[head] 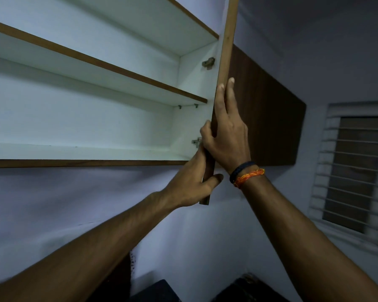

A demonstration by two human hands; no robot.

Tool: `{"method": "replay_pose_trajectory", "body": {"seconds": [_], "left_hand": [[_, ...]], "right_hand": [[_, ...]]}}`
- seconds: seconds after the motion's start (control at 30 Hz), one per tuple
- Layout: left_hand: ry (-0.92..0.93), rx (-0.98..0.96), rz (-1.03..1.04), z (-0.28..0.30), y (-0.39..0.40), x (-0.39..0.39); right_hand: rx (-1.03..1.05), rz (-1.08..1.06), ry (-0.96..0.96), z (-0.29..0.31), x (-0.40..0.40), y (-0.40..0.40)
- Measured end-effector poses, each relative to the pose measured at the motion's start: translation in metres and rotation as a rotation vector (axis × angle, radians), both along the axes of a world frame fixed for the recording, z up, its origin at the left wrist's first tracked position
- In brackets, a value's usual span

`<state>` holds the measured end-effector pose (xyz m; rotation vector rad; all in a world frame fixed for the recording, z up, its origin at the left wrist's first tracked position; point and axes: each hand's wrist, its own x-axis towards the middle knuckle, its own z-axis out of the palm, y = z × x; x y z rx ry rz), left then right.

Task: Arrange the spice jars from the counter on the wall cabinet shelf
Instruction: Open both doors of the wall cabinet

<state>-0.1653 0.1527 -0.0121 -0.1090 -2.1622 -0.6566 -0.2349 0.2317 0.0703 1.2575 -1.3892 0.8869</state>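
The wall cabinet stands open above me, its white shelves (85,151) bare, with no spice jar in sight. Its brown wooden door (226,51) is swung out edge-on toward me. My left hand (192,182) grips the door's lower edge near the bottom corner, thumb on the outer side. My right hand (226,136) holds the same edge higher up, fingers stretched along the outer face and thumb wrapped inside. Orange and dark thread bands circle my right wrist.
A middle shelf (118,70) and an upper shelf (192,18) with brown front edges sit inside. Metal hinges (208,62) are on the cabinet's right wall. A closed dark brown cabinet front (271,110) runs to the right. A barred window (356,171) is at the far right.
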Motion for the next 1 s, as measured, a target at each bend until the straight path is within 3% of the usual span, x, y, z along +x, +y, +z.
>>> {"method": "replay_pose_trajectory", "body": {"seconds": [0.3,0.7,1.0], "left_hand": [[-0.019,-0.231,-0.006,0.004,0.047,-0.066],[-0.071,-0.264,0.017,-0.002,0.078,-0.151],[-0.141,-0.449,0.047,-0.009,0.077,-0.214]], "right_hand": [[-0.045,-0.172,0.015,-0.002,-0.051,0.056],[-0.012,-0.537,0.133,-0.008,-0.136,0.11],[0.283,-0.899,0.122,-0.006,-0.202,0.138]]}}
